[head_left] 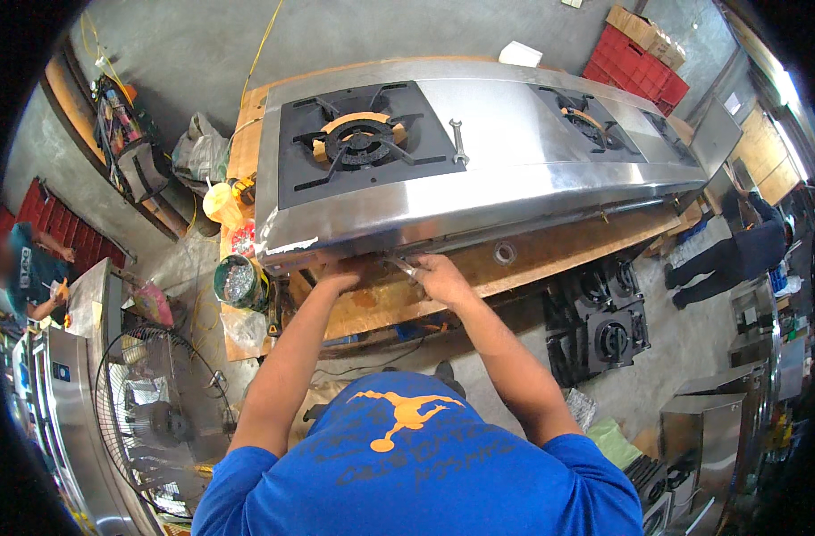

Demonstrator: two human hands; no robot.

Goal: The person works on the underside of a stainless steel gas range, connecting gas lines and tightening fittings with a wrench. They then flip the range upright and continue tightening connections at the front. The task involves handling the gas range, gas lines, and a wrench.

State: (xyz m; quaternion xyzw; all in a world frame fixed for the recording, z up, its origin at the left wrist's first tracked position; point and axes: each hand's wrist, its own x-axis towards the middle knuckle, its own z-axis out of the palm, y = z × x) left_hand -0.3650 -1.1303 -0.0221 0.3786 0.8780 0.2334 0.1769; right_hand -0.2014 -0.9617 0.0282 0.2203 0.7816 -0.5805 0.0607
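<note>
The right hand has its fingers closed round a slim metal piece below the front edge of the steel stove, at 12 o'clock on the wooden table. The left hand reaches under that edge, its fingers too hidden to tell their state. At 9 o'clock, a green bucket holds small silvery pieces. Toward 2 o'clock, cardboard tops a red crate.
</note>
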